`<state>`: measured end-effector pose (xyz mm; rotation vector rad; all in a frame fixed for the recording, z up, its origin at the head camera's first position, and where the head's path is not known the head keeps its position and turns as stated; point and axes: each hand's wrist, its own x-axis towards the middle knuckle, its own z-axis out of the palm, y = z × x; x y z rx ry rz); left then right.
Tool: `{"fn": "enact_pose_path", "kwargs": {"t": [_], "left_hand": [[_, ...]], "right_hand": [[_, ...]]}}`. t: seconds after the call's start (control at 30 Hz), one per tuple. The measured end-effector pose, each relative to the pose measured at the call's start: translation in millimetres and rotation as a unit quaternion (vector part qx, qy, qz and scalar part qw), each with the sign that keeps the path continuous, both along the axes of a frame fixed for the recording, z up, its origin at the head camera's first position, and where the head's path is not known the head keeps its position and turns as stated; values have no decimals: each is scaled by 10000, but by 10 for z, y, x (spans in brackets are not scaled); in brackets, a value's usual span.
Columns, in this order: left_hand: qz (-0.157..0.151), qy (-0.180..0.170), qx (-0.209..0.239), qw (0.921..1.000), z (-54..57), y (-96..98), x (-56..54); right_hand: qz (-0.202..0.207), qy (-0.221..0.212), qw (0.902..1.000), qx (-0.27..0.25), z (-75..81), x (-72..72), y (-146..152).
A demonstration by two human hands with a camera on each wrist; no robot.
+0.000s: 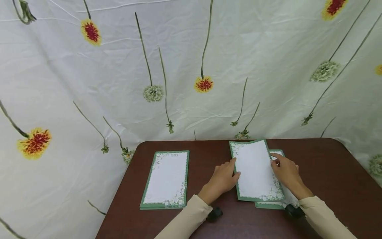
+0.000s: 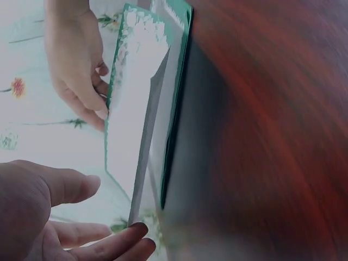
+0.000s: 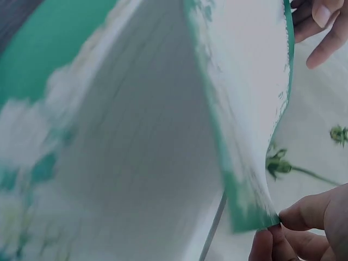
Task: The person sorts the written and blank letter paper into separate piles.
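Note:
A sheet of paper with a green border and white floral print is raised and bowed above a right-hand stack of matching sheets. My right hand pinches its right edge near a corner; in the right wrist view the thumb and fingers meet on the green border. At the sheet's left edge is my left hand. In the left wrist view its thumb stands away from the paper, while the extended fingertips touch the sheet's edge. A similar stack of sheets lies to the left.
Everything rests on a dark reddish-brown table with rounded corners. A pale cloth printed with flowers hangs behind it. Black wrist devices sit below both hands.

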<state>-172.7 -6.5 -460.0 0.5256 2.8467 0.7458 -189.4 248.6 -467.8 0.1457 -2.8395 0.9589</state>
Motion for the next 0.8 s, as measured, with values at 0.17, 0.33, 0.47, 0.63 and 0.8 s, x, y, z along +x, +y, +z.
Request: {"fn": "enact_pose_path", "kwargs": {"t": [0.17,0.33,0.47,0.63,0.8], "left_hand": [[-180,-24,-107,9998,-39,183,21],[-384,-19,-232,9990,-52,351,40],[-488,-4,-336,9982,-53,471,46],[-516,44,-538,9972,-84,576,43],[-487,18,-679,9965,-107,619,62]], "right_hand": [[-137,-68,9999,73,-11,33,180],[-289,-102,9995,89,-11,64,325],[-334,-146,9993,88,-9,87,429],[-434,-233,9987,151,-30,100,516],[-513,-188,9983,184,-79,108,553]]}}
